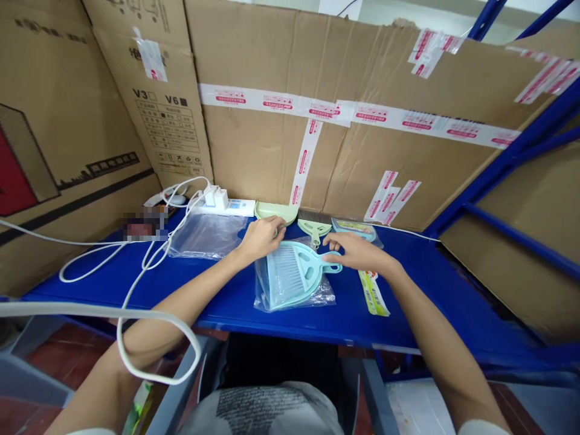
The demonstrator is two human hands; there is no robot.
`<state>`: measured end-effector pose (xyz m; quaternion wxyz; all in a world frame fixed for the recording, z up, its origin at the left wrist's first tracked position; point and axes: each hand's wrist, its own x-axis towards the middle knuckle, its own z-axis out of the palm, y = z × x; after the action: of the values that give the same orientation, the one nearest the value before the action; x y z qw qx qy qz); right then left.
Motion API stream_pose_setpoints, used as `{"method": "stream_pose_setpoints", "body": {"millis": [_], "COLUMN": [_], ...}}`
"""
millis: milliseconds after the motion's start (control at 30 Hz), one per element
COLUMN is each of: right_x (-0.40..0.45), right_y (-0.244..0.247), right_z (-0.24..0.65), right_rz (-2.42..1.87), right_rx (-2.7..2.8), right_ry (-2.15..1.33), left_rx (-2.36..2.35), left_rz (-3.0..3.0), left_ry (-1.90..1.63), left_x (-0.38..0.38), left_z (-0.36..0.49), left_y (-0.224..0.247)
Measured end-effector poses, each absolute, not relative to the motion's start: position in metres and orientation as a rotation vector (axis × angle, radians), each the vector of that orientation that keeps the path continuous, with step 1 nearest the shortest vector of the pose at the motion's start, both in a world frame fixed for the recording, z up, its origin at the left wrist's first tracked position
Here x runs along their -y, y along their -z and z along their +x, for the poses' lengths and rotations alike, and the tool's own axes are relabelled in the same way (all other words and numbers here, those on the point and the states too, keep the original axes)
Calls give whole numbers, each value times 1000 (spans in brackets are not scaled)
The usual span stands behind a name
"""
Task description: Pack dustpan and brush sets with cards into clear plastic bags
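Observation:
My left hand is closed at the near end of a pale green dustpan, its fingers bent around the handle area, which they mostly hide. My right hand hovers over the handle of a light blue dustpan; the thumb touches that handle, while the curled fingers stay apart from it. A light blue brush with pale bristles lies in the blue dustpan, on a clear plastic bag. Just beyond my right hand lies a green brush with dark bristles.
Behind my right hand lies a packaged blue item. A yellow-green label rests on the blue table. At left are a clear bag, a power strip and looping white cables. Cardboard walls stand behind.

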<state>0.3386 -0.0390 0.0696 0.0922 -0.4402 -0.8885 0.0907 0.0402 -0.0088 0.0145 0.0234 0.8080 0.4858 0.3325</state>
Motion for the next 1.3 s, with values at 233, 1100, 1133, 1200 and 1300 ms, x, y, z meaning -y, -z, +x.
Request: {"method": "stream_pose_setpoints", "body": {"millis": [233,1100,1133,1200,1300], "right_x": [11,21,21,22,22], "right_y": [-31,-20,-19,-18,-19], "right_z": [336,338,336,334,335], "right_rz": [-1286,-1385,-1369,-1335,-1395], "right_rx": [2475,1909,1994,2143,2282], "right_ry": [-587,-969,-844,-571,-385], "left_rx": [-1437,-1769,-1774,-1791,-1842], "left_rz": [2149,2038,2061,2100,2154], "left_ry": [-806,-751,-732,-702,-687], "left_x": [1,-11,-10,-7,-4], "left_z": [32,8,10,14,18], "left_y": [-19,-24,-23,-22,-23]}}
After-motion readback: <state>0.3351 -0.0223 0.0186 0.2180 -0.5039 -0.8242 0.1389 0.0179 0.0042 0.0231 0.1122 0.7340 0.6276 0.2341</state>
